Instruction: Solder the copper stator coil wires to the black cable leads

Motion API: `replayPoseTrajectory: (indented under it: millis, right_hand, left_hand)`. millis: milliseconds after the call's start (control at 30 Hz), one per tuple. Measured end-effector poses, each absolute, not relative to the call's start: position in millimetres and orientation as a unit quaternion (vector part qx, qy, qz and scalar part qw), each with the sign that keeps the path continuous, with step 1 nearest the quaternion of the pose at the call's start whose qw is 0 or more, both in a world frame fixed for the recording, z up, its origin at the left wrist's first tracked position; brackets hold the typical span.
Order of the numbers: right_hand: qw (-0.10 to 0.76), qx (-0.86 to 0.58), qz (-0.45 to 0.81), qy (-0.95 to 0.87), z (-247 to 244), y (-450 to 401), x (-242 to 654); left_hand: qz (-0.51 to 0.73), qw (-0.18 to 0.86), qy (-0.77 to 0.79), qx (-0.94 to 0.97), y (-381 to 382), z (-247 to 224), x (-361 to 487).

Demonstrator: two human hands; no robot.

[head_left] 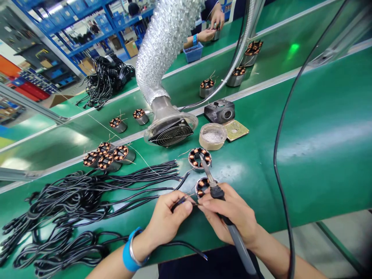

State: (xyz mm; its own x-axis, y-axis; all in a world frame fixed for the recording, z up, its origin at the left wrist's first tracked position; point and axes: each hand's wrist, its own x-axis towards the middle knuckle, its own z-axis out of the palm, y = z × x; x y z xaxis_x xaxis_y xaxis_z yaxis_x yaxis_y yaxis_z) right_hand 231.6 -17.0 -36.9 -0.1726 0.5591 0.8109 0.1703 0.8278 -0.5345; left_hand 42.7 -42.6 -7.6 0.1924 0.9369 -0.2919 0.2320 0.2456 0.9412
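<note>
Glossy green surface (314, 170), a tangle of rubbery black cables (72, 201) on its left, and a crinkled silver foil duct (162, 46) hanging above, ending at a black grille of concentric rings (173, 133). The left hand (165, 219) pinches a slim black cable end (178, 203) between thumb and fingers. The right hand (235, 219) is wrapped around a soldering iron (240, 246) — grey handle, black grip, dull metal tip. Just beyond the hands sits a round metal-rimmed core with copper coils (200, 190), partly hidden by the iron; a similar copper-wound core (197, 164) stands behind it.
</note>
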Motion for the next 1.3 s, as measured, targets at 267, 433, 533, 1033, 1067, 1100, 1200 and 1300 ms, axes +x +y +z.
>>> replayPoseTrajectory:
  millis: [267, 433, 533, 1033, 1067, 1100, 1200, 1300]
  right_hand:
    - [0.589, -0.245, 0.163, -0.752, -36, -19, 233]
    - [0.584, -0.251, 0.164, -0.755, -35, -20, 231]
    - [0.588, -0.248, 0.158, -0.753, -37, -21, 230]
    - [0.461, -0.331, 0.182, -0.803, -56, -23, 262]
    - [0.457, -0.323, 0.187, -0.807, -56, -27, 267]
    - [0.454, -0.312, 0.193, -0.812, -55, -31, 272]
    - [0.434, -0.272, 0.242, -0.824, -48, -37, 291]
    - [0.44, -0.266, 0.253, -0.82, -37, -22, 304]
  left_hand:
    - [0.365, 0.59, 0.589, 0.415, -41, -9, 37]
    - [0.361, 0.556, 0.601, 0.447, -35, 3, 46]
    - [0.351, 0.535, 0.598, 0.482, -33, 6, 48]
    - [0.346, 0.456, 0.594, 0.565, -17, 10, 18]
    - [0.339, 0.423, 0.602, 0.586, -10, 11, 19]
    - [0.331, 0.388, 0.608, 0.609, -3, 13, 20]
    - [0.283, 0.257, 0.619, 0.686, 21, 14, 19]
    - [0.155, 0.118, 0.631, 0.751, 40, 13, 3]
